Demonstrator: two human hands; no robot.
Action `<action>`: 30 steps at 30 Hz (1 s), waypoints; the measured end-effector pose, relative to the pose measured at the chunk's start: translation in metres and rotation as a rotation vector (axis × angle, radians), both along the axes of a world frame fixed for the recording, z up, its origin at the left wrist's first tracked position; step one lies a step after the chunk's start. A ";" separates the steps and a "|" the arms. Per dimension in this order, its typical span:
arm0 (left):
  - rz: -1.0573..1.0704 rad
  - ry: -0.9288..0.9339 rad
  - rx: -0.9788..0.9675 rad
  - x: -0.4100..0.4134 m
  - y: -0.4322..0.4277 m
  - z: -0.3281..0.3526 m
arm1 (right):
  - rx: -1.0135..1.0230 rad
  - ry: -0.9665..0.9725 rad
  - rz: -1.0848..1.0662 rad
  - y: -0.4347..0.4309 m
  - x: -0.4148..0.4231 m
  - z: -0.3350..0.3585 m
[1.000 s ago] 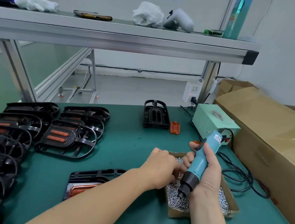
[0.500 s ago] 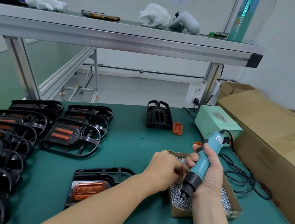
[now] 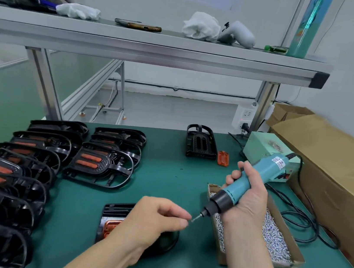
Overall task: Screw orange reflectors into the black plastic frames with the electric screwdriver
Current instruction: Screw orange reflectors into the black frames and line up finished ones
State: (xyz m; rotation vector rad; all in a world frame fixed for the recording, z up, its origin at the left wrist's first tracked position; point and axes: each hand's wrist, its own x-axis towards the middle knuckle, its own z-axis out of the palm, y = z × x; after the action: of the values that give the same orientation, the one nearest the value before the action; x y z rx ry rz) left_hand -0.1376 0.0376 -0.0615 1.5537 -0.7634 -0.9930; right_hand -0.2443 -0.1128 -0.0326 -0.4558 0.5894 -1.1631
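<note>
My right hand (image 3: 247, 198) grips the teal electric screwdriver (image 3: 241, 184), tilted with its bit pointing down-left. My left hand (image 3: 157, 219) pinches a small screw (image 3: 191, 221) at the bit's tip. Beneath my left hand lies a black plastic frame (image 3: 115, 210) with an orange reflector (image 3: 110, 226) set in it, partly hidden by my wrist. A cardboard tray of screws (image 3: 274, 243) sits under my right hand. At the back stand an empty black frame (image 3: 200, 144) and a loose orange reflector (image 3: 223, 158).
Several black frames with orange reflectors (image 3: 99, 163) are stacked along the left. A pale green power box (image 3: 263, 146) and black cables (image 3: 300, 217) lie to the right, beside a long cardboard box (image 3: 337, 170). A metal shelf (image 3: 156, 49) spans overhead.
My left hand has left the screw tray and moved left with a screw, now over the frame. The screwdriver has tilted and its bit has come out toward the screw.
</note>
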 end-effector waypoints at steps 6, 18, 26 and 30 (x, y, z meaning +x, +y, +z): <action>0.199 0.503 -0.117 0.004 0.022 -0.001 | 0.042 0.001 -0.092 0.019 0.035 0.001; 0.370 0.531 -0.219 0.003 0.038 -0.008 | -0.028 0.090 -0.153 0.038 0.051 -0.004; 0.532 -0.025 -0.273 -0.008 0.043 -0.020 | -0.071 0.179 -0.220 0.052 0.057 -0.002; 0.593 -0.360 -0.354 -0.009 0.046 -0.026 | -0.041 0.203 -0.222 0.055 0.061 -0.002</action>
State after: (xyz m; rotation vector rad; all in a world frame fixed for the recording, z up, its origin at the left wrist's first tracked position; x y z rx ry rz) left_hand -0.1462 0.0831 -0.0874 1.5222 -0.6187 -0.1346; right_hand -0.1829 -0.0576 -0.0348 -0.5587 0.8088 -1.3511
